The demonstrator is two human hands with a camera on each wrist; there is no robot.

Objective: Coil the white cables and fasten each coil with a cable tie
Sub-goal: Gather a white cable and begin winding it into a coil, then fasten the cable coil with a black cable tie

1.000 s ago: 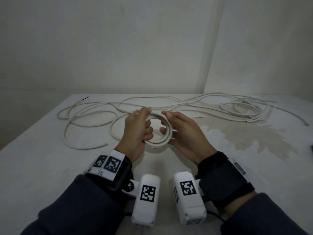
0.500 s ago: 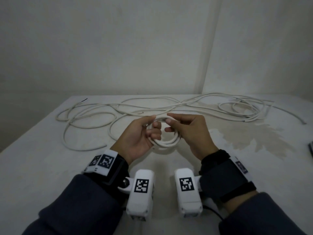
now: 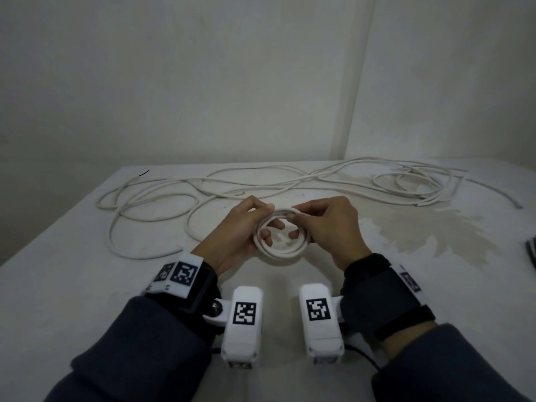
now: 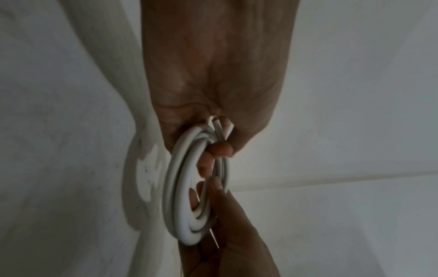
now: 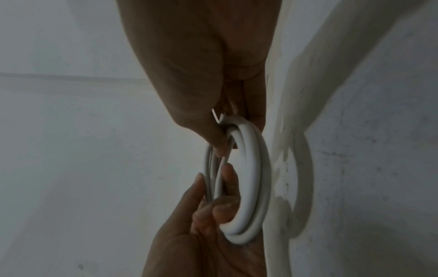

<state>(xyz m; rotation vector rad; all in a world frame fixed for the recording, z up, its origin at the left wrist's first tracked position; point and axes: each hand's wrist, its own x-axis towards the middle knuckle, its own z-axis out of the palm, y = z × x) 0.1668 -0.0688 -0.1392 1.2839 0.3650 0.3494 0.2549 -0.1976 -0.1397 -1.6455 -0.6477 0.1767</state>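
**Item: one coil in hand, untied; loose cable outstanding**

Nearest you, the coil (image 3: 280, 237) was held just above the counter (image 3: 72, 285), a few turns of white cable wound into a small ring. Your left hand (image 3: 235, 233) had a closed grip on its left side, fingers curled through the ring. Your right hand (image 3: 327, 227) pinched the top turn between thumb and forefinger, remaining fingers hooked round the right side.

Status, as judged: winding of this coil looked close to complete; no cable tie was visible on it or anywhere in view, so fastening remained.

Change against the frames a second before: your right hand went from lying flat against the coil's side to pinching its top.

Farther back, loose white cables (image 3: 150, 204) lay sprawled across the counter, uncoiled. A second tangle (image 3: 412, 181) sat far right.
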